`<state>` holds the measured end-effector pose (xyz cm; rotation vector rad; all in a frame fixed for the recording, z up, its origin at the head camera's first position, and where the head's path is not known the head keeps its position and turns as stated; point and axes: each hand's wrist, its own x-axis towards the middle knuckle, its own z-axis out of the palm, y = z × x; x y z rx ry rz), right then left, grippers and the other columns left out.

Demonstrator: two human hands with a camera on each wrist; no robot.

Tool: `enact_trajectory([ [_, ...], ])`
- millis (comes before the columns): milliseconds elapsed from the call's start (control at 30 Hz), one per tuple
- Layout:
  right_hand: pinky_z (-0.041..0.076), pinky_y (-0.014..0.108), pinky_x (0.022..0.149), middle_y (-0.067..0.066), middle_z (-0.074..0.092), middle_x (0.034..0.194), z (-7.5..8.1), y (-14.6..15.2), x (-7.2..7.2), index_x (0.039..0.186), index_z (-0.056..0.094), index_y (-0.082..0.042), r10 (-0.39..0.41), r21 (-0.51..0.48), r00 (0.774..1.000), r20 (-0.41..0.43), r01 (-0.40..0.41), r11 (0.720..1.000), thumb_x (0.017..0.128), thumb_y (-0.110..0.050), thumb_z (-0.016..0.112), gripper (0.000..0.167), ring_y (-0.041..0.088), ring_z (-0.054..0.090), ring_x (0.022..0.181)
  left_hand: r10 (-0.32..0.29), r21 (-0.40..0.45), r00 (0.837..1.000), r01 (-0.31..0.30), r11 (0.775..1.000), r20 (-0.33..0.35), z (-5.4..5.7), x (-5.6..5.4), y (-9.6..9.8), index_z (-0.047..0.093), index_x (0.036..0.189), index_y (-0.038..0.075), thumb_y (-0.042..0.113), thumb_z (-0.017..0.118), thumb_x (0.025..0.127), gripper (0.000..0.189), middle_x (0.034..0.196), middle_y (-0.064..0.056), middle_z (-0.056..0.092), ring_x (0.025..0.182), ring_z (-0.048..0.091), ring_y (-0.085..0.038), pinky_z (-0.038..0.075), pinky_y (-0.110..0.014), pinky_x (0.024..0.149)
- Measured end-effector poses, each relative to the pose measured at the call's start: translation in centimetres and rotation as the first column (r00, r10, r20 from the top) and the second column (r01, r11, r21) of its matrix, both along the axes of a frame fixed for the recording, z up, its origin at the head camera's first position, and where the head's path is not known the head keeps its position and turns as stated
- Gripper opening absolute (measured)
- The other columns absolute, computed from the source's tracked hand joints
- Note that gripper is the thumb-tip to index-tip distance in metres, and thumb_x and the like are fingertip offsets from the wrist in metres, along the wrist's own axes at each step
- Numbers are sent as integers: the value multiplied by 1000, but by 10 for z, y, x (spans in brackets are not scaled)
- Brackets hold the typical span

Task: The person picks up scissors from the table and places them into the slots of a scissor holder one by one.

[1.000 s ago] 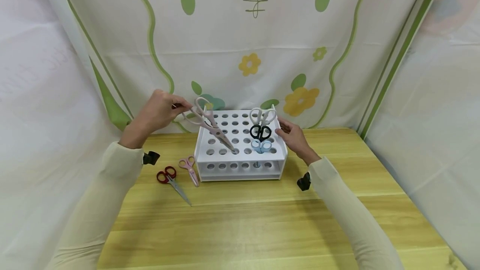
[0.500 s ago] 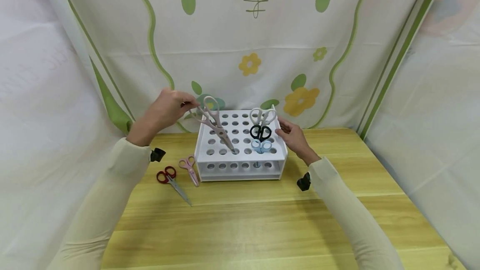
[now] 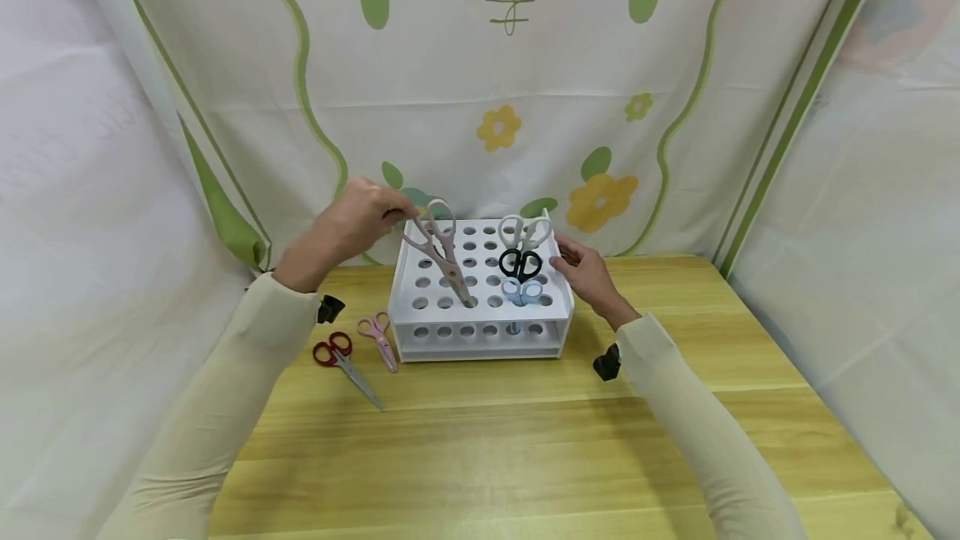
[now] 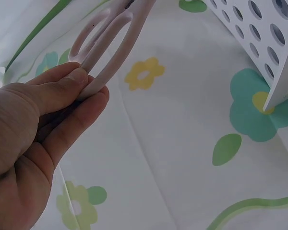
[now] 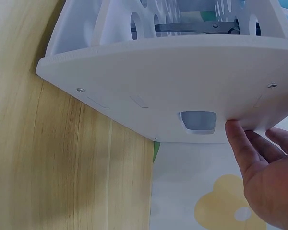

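My left hand (image 3: 348, 223) pinches one handle loop of pale pink kitchen scissors (image 3: 452, 272) above the left part of a white holed rack (image 3: 480, 317). Their blades point down, tips at a front-row hole. In the left wrist view, the thumb and fingers of my left hand (image 4: 43, 115) squeeze the end of the scissors' handle (image 4: 127, 48). On the rack's right side, my right hand (image 3: 591, 280) holds the side panel, thumb over its upper edge. Fingers of the right hand (image 5: 269, 175) lie against the panel's outer face (image 5: 134, 86) in the right wrist view.
White scissors (image 3: 517, 242), black scissors (image 3: 521, 265) and light blue scissors (image 3: 522, 292) stand handles up in holes along the rack's right. Red-handled scissors (image 3: 352, 372) and small pink scissors (image 3: 383, 343) lie on the wooden table (image 3: 480, 457), left of it. A floral cloth (image 3: 420, 132) hangs behind.
My left hand has moved right, swinging the kitchen scissors steeper, with their tips staying around the same front-row hole. The right hand and the rack keep their places.
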<state>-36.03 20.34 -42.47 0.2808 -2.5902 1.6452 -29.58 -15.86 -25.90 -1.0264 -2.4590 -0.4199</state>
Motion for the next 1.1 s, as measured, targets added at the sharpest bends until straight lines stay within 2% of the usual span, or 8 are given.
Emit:
enact_trajectory([
  [200, 42, 44, 109, 11, 47, 151, 0, -1, -2, 152, 40, -19, -3, -10, 1000, -1, 3, 1000, 101, -22, 58, 54, 28, 47, 137, -20, -5, 999, 20, 1000, -29, -3, -1, 4, 78, 92, 0, -5, 69, 87, 12, 89, -15, 76, 79, 73, -29, 59, -37, 68],
  [433, 41, 44, 110, 11, 46, 152, 0, 0, -1, 152, 38, -18, 3, -3, 1000, -8, -3, 1000, 101, -22, 57, 55, 28, 46, 138, -89, -44, 993, 86, 995, -80, -6, -1, 12, 77, 89, 1, -7, 69, 85, 11, 89, -12, 76, 79, 73, -28, 59, -36, 69],
  [600, 41, 45, 110, 12, 46, 151, -1, 0, -1, 152, 38, -17, 5, -4, 1000, -10, -5, 1000, 101, -22, 57, 55, 29, 46, 138, -129, -59, 987, 123, 991, -92, -9, -2, 18, 77, 90, 1, -7, 67, 87, 12, 91, -13, 76, 83, 73, -28, 59, -35, 72],
  [900, 41, 45, 110, 12, 45, 152, 0, 0, 1, 152, 39, -18, 6, -12, 1000, -8, -6, 1000, 101, -23, 57, 55, 29, 45, 139, -113, -94, 991, 105, 990, -78, -11, -1, 25, 77, 92, 3, -5, 65, 89, 15, 94, -12, 76, 85, 72, -27, 59, -35, 74],
  [1100, 39, 46, 111, 14, 42, 154, 0, 0, 4, 152, 38, -17, 18, -26, 1000, -5, -18, 999, 101, -25, 57, 55, 31, 42, 141, -116, -137, 989, 102, 985, -96, -12, 1, 31, 77, 91, 6, -5, 65, 88, 16, 95, -9, 76, 84, 72, -26, 58, -35, 74],
])
